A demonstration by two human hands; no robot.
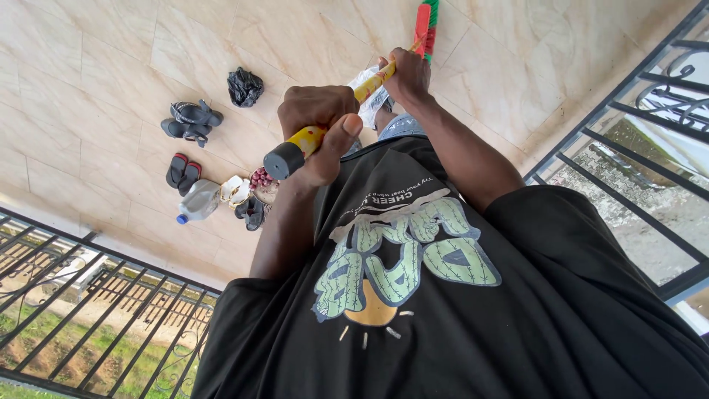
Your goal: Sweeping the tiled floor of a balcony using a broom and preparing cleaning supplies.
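A yellow broom handle [347,103] with a grey end cap is running between the two hands, slanting up and away toward the red-and-green broom head [426,26] on the tiled floor [96,66]. The left hand [319,122] is closing around the handle just above the cap, thumb pressing along it. The right hand [405,74] is gripping the same handle farther along, beside a crumpled bit of clear plastic wrap [367,92]. To the left of the left hand, dark sandals [190,122] and a black bag [244,86] are lying well apart from it; a plastic jug [198,201] and more footwear are sitting nearer. A black metal railing [635,103] is running off beyond the right arm.
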